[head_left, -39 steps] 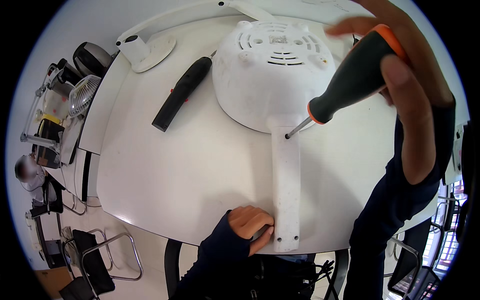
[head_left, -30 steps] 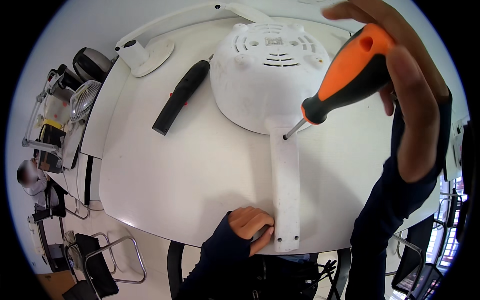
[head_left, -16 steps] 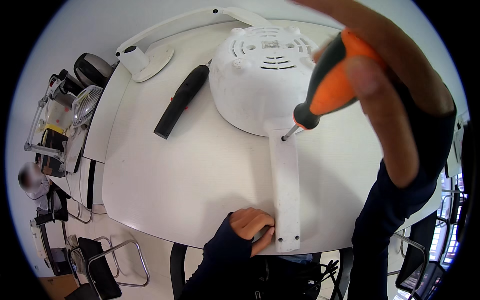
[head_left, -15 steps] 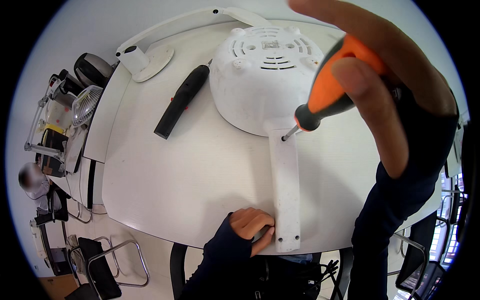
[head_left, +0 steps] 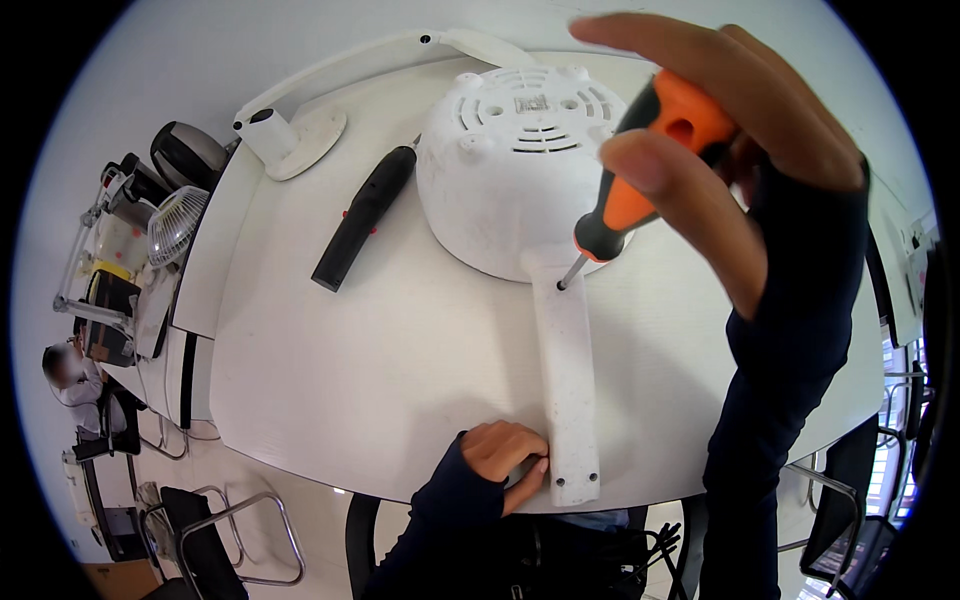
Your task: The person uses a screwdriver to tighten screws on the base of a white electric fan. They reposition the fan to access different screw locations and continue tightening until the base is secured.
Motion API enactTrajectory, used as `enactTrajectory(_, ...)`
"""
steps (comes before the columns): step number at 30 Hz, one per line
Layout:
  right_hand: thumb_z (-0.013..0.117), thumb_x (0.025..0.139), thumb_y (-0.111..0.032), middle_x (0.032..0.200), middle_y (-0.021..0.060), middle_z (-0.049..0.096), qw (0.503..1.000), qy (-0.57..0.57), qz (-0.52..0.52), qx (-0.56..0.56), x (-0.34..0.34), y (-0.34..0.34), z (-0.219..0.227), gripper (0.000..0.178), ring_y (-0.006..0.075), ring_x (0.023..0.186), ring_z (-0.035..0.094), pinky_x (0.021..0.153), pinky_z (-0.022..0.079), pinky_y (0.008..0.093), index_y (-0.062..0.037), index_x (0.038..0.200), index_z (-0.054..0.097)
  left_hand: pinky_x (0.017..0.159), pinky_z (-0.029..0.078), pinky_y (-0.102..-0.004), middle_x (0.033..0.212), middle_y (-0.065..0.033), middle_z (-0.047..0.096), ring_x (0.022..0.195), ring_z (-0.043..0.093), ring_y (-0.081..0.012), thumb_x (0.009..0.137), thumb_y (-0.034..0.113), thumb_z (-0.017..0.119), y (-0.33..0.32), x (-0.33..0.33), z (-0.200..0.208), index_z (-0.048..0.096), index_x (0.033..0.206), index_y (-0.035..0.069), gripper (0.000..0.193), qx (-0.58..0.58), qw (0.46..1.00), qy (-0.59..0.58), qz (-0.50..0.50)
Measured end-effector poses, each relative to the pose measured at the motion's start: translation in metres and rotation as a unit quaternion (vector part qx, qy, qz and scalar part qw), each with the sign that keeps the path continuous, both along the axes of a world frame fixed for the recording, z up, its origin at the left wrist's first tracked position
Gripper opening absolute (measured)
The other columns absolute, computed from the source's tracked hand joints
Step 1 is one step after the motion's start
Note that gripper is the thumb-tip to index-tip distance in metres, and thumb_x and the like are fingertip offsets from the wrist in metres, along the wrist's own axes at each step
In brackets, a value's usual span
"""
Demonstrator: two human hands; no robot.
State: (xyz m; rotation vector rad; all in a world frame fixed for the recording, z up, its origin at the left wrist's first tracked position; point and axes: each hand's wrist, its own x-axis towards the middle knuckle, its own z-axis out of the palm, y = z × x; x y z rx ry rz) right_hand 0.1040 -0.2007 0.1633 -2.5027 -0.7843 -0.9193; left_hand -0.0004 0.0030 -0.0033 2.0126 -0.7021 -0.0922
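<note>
A white round appliance body (head_left: 480,215) lies upside down on the table, its vented base with small feet facing up. Its long white handle (head_left: 567,390) points toward me, with a screw hole near the body and two more at the near end. My right hand (head_left: 720,170) is closed around an orange and black screwdriver (head_left: 625,205), index finger stretched out away from the grip. The screwdriver's shaft is tilted, its tip in the hole nearest the body. My left hand (head_left: 503,462) has curled fingers and thumb against the left side of the handle's near end; its fingertips are partly hidden.
Left of the body lies a black cordless screwdriver (head_left: 365,218). A white desk lamp (head_left: 290,145) stands at the table's back left. On a side desk are a wire-guarded fan (head_left: 177,225) and other items. A person (head_left: 80,390) sits far left; chairs (head_left: 225,535) stand around.
My right hand and the screwdriver have shifted slightly left and the fingers have changed position around the grip. The tip stays in the same hole. My left hand keeps its place.
</note>
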Motion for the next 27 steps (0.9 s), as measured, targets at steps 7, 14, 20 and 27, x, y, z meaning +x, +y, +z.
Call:
enactTrajectory(7, 0.061, 0.085, -0.027, 0.077, 0.0079, 0.064, 0.999, 0.025, 0.034, 0.012, -0.012, 0.001, 0.009, 0.030, 0.0126, 0.057, 0.058, 0.051, 0.040, 0.0190, -0.0090, 0.109, 0.064, 0.063, 0.044, -0.0335, 0.078, -0.0096, 0.063, 0.069, 0.060, -0.0248, 0.073, -0.002, 0.066, 0.000, 0.000, 0.000, 0.058, 0.081, 0.004, 0.013, 0.003, 1.000, -0.016, 0.004)
enactTrajectory(14, 0.058, 0.087, -0.034, 0.074, 0.0066, 0.063, 1.000, -0.004, -0.011, -0.008, -0.003, 0.003, -0.002, 0.035, 0.0121, 0.055, 0.056, 0.049, 0.040, 0.0196, -0.0107, 0.112, 0.063, 0.064, 0.044, -0.0340, 0.078, -0.0095, 0.063, 0.069, 0.060, -0.0251, 0.073, -0.001, 0.067, 0.001, -0.001, -0.001, 0.057, 0.082, 0.004, 0.014, 0.007, 1.000, -0.016, 0.011)
enactTrajectory(20, 0.054, 0.088, -0.042, 0.072, 0.0063, 0.062, 0.998, 0.003, -0.056, -0.015, -0.004, 0.003, -0.001, 0.043, 0.0129, 0.053, 0.055, 0.049, 0.042, 0.0206, -0.0115, 0.117, 0.061, 0.064, 0.044, -0.0339, 0.078, -0.0095, 0.062, 0.069, 0.060, -0.0251, 0.073, -0.001, 0.067, -0.001, 0.000, 0.000, 0.057, 0.082, 0.005, 0.015, 0.007, 1.000, -0.018, 0.007)
enactTrajectory(27, 0.040, 0.091, -0.051, 0.078, 0.0087, 0.065, 0.995, 0.040, 0.063, 0.069, 0.001, 0.006, -0.007, 0.053, 0.0155, 0.063, 0.061, 0.055, 0.045, 0.0221, -0.0108, 0.121, 0.059, 0.064, 0.044, -0.0340, 0.078, -0.0099, 0.062, 0.069, 0.060, -0.0251, 0.073, -0.001, 0.068, 0.002, 0.000, -0.001, 0.057, 0.082, 0.004, 0.015, 0.009, 1.000, -0.017, 0.005)
